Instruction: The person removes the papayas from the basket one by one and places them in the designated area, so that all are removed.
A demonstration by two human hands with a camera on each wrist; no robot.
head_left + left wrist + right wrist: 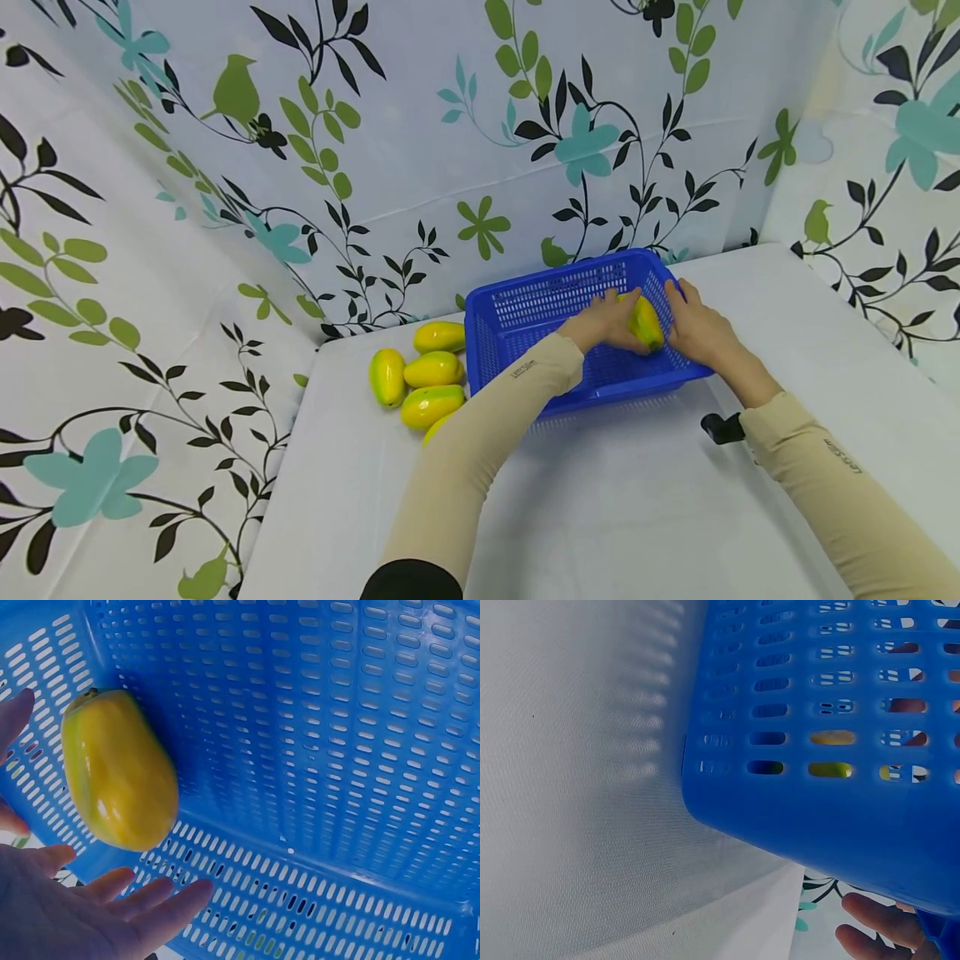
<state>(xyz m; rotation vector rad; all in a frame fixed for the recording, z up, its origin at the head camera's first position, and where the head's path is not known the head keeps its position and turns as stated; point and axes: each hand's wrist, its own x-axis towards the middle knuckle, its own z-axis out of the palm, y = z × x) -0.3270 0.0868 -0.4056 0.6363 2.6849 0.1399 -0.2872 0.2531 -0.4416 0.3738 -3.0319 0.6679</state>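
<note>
A yellow papaya (pixel 120 772) with greenish patches lies in the blue plastic basket (pixel 525 297), against its right end wall. My left hand (pixel 609 321) reaches into the basket beside it. In the left wrist view the fingers of that left hand (pixel 82 915) are spread and fairly straight, with a gap between them and the papaya. My right hand (pixel 699 327) holds the rim at the basket's right end; some of its fingers (pixel 881 919) show past the rim in the right wrist view. Slots in the wall reveal parts of the papaya (pixel 831 769).
Several more papayas (pixel 432 407) lie on the white table (pixel 600 508) left of the basket, one partly hidden by my left sleeve. A patterned curtain (pixel 405 142) hangs close behind the basket. A black device (pixel 722 428) sits at my right wrist.
</note>
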